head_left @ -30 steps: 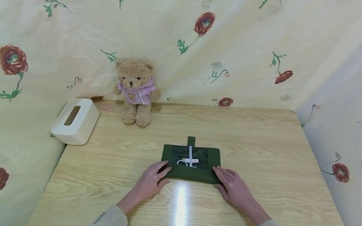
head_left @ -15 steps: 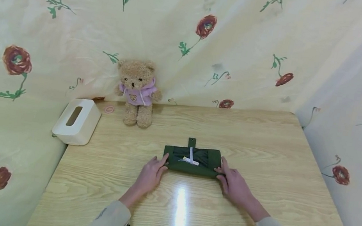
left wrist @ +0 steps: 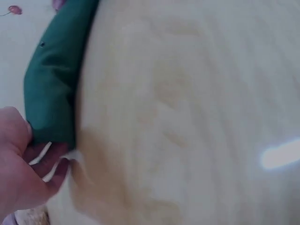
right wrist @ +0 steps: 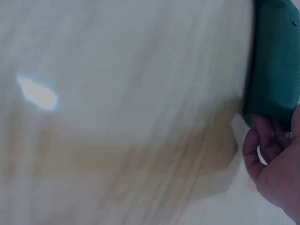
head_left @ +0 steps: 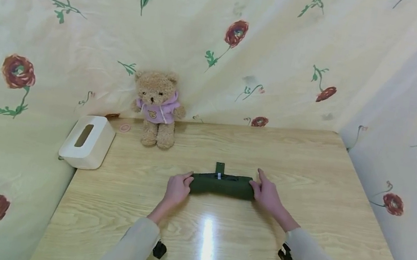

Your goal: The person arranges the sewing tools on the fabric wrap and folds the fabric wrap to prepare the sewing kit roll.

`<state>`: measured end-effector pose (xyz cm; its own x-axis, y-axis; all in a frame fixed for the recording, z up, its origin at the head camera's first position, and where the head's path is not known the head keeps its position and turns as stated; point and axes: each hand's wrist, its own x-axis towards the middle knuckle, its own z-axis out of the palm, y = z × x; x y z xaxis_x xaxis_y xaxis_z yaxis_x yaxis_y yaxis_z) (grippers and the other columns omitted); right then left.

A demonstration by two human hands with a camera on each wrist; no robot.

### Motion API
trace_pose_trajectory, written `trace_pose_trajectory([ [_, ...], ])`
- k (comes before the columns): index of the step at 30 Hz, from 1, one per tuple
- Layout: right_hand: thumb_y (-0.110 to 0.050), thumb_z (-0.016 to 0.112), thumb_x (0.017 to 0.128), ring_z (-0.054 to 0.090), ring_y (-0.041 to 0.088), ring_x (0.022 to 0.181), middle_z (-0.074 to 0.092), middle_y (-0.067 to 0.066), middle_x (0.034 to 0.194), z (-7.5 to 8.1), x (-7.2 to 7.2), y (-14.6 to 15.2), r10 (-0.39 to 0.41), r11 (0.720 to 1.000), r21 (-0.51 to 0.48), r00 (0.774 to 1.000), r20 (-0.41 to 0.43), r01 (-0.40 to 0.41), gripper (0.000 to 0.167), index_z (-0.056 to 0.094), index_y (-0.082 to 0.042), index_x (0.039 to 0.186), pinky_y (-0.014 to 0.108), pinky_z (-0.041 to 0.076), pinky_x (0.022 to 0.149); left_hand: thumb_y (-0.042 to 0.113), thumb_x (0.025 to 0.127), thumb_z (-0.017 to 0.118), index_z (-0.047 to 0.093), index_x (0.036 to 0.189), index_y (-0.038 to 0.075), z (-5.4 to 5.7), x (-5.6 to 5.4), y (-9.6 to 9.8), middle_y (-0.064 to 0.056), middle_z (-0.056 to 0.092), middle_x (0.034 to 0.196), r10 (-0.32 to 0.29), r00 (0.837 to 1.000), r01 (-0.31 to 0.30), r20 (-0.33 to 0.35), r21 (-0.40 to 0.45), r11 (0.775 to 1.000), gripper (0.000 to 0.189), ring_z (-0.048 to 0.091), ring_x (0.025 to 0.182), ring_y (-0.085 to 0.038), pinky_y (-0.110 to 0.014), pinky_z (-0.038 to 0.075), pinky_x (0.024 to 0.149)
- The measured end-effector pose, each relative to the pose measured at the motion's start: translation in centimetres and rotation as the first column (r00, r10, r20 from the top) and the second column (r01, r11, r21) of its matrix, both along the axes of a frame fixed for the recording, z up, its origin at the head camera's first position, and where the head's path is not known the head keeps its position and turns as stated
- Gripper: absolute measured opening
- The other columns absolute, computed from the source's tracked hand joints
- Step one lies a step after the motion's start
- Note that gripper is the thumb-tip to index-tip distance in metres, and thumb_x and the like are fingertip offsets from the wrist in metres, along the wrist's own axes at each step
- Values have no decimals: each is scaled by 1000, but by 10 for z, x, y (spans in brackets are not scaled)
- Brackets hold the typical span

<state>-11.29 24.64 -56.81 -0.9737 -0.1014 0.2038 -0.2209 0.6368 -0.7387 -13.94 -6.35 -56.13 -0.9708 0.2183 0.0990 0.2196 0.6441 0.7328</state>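
Observation:
A dark green fabric roll-up pouch [head_left: 222,186] lies across the middle of the table, its near part folded over toward the back. A short snap tab [head_left: 220,168] sticks out from its far edge, and a bit of white strap [head_left: 219,176] shows below the tab. My left hand [head_left: 177,189] pinches the pouch's left end, thumb on top and fingers beneath in the left wrist view. At the other end my right hand [head_left: 267,197] grips the corner, its index finger pointing away from the pouch. The pouch's inside is mostly hidden by the fold.
A white tissue box [head_left: 88,142] stands at the table's left edge. Beside it at the back, a teddy bear [head_left: 158,110] in a purple hoodie leans on the flower-print curtain [head_left: 287,47]. The wooden table [head_left: 290,156] reaches to a wall on the right.
Both hands have lifted the pouch's near edge and folded it away from the body. The white items inside are now covered, and the pouch looks narrower.

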Motion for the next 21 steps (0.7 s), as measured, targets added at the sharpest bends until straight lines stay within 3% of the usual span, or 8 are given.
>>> trace_pose_trajectory([
  [3, -6, 59, 99, 42, 12, 49, 44, 1, 56, 1, -10, -2, -65, 997, 38, 996, 69, 62, 53, 37, 23, 137, 35, 42, 52, 0, 98, 56, 65, 124, -8, 5, -8, 6, -20, 72, 101, 10, 999, -7, 35, -66, 998, 28, 41, 44, -13, -29, 40, 51],
  [6, -10, 59, 100, 42, 14, 48, 45, 2, 56, -2, -18, -6, -107, 984, 156, 990, 96, 91, 53, 37, 19, 139, 37, 41, 49, -3, 93, 61, 67, 121, -8, 5, -11, 10, -20, 71, 107, -29, 999, 22, -20, -267, 963, 29, 59, 54, -20, -32, 49, 53],
  [8, -11, 59, 100, 41, 15, 44, 43, 2, 53, -5, -20, -10, -110, 960, 264, 992, 59, 91, 53, 37, 17, 139, 35, 38, 43, 0, 92, 64, 69, 118, -3, 1, -11, 12, -17, 74, 95, -72, 994, 25, -86, -453, 891, 27, 66, 64, -23, -34, 52, 59],
  [10, -11, 60, 99, 37, 15, 39, 40, 2, 49, -9, -20, -14, -96, 928, 360, 995, -13, 95, 52, 37, 16, 137, 34, 32, 37, 5, 91, 67, 68, 122, 3, -3, -8, 15, -12, 74, 91, -121, 982, 5, -147, -616, 788, 31, 67, 73, -25, -37, 53, 66],
  [13, -9, 64, 96, 35, 15, 38, 37, 1, 47, -12, -21, -18, -74, 894, 432, 989, -126, 122, 49, 40, 13, 132, 34, 31, 35, 8, 90, 68, 62, 133, 11, -5, -2, 21, -7, 69, 108, -191, 954, -45, -233, -738, 673, 43, 61, 99, -29, -45, 48, 83],
  [15, -7, 66, 94, 36, 16, 38, 37, 1, 47, -14, -21, -19, -66, 884, 447, 983, -169, 136, 44, 41, 10, 126, 36, 32, 35, 6, 87, 70, 55, 142, 13, -5, 4, 27, -7, 61, 128, -275, 921, -26, -275, -749, 662, 57, 54, 117, -30, -50, 42, 97],
  [18, -5, 67, 92, 42, 20, 40, 41, 4, 50, -18, -22, -19, -52, 873, 467, 979, -196, 140, 34, 46, 8, 116, 40, 37, 36, 3, 83, 71, 51, 146, 12, -5, 16, 35, -10, 50, 144, -421, 862, 87, -283, -735, 672, 66, 44, 133, -30, -53, 35, 107],
  [21, -6, 70, 91, 54, 29, 56, 54, 12, 68, -22, -23, -19, -25, 864, 482, 968, -249, 147, 25, 53, 5, 107, 44, 45, 44, 2, 84, 69, 47, 148, 8, -10, 26, 41, -13, 43, 152, -473, 854, 201, -215, -703, 683, 68, 38, 140, -29, -53, 31, 110],
])
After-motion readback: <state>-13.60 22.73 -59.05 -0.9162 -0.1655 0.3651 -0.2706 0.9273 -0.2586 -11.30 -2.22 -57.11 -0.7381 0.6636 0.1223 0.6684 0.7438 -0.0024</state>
